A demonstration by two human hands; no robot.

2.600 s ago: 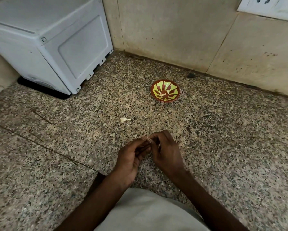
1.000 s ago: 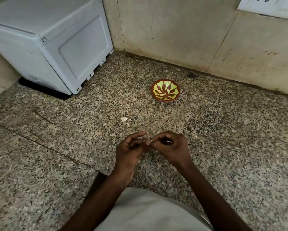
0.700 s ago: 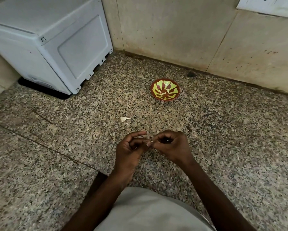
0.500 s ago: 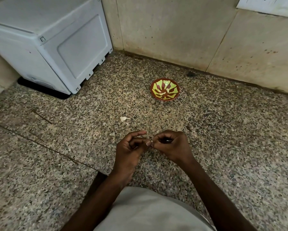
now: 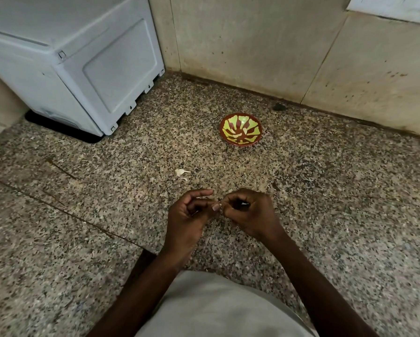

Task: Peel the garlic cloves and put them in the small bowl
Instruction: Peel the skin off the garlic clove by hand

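A white appliance (image 5: 65, 57) sits at ten o'clock on the speckled counter (image 5: 338, 203). Loose garlic skin (image 5: 181, 172) lies at twelve o'clock from the left hand (image 5: 188, 215), whose curled fingers pinch a tiny garlic clove (image 5: 219, 205) together with the fingertips of the right hand (image 5: 249, 212). The small bowl (image 5: 240, 130), holding pale cloves, stands well apart at one o'clock.

Small bowl (image 5: 240, 129): we record it as round, brown with yellow-green patches, upright on the speckled counter near the back wall edge, with pale peeled cloves (image 5: 236, 136) inside. Garlic clove (image 5: 219, 206): mostly hidden, pinched between fingertips above the counter's middle.
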